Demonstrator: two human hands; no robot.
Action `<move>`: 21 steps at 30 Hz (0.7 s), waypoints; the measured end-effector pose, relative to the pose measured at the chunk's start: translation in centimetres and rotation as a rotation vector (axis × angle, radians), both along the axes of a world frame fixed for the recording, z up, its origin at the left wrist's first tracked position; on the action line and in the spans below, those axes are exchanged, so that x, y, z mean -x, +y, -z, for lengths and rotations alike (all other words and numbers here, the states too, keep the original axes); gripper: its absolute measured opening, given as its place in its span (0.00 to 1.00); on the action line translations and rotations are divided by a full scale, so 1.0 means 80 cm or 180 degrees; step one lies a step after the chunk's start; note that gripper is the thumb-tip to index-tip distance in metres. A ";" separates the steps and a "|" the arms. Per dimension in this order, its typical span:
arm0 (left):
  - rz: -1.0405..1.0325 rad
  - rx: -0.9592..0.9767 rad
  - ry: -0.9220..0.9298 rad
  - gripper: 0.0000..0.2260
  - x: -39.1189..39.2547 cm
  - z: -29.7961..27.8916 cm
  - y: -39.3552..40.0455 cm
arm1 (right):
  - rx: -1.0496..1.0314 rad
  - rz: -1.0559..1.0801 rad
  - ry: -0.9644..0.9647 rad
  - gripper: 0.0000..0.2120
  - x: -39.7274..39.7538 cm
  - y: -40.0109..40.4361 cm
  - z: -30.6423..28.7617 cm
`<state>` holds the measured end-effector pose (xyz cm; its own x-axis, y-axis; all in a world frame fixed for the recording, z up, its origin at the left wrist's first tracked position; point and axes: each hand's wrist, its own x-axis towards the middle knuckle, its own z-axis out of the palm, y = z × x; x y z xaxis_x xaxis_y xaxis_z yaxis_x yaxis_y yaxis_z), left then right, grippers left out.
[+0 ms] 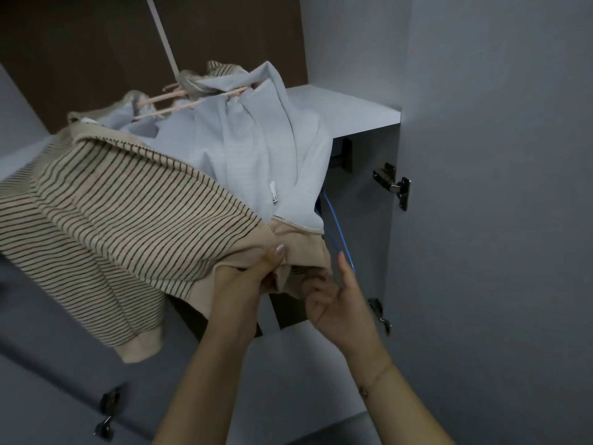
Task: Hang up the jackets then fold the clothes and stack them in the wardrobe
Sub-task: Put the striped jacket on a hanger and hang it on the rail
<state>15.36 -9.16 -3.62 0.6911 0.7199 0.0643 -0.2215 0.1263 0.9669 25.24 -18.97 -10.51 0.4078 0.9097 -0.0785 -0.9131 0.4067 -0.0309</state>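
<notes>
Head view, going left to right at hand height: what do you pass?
Striped jacket sleeve → left hand gripping the jacket's beige hem → right hand at the same hem → blue hanger → door hinge.

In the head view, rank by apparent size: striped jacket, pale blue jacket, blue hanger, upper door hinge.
1. Striped jacket, though it hangs nearest the camera.
2. Pale blue jacket.
3. Blue hanger, only partly visible.
4. Upper door hinge.
</notes>
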 end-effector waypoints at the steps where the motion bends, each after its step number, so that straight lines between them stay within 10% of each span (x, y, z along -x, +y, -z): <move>1: -0.0012 0.0013 -0.0022 0.25 0.002 0.001 0.001 | -0.0037 0.0043 -0.0049 0.10 -0.006 -0.002 -0.011; 7: -0.0096 0.0142 -0.0139 0.26 0.002 -0.003 0.002 | 0.0876 0.1330 -0.1424 0.06 -0.035 -0.020 -0.075; 12: 0.0105 -0.0006 -0.0360 0.08 -0.004 -0.023 -0.007 | 0.0223 0.2323 -0.2270 0.08 -0.028 -0.027 -0.142; 21: -0.0242 0.0099 -0.0144 0.14 0.043 -0.012 0.006 | 0.2109 0.4076 -0.7187 0.21 0.026 -0.006 -0.159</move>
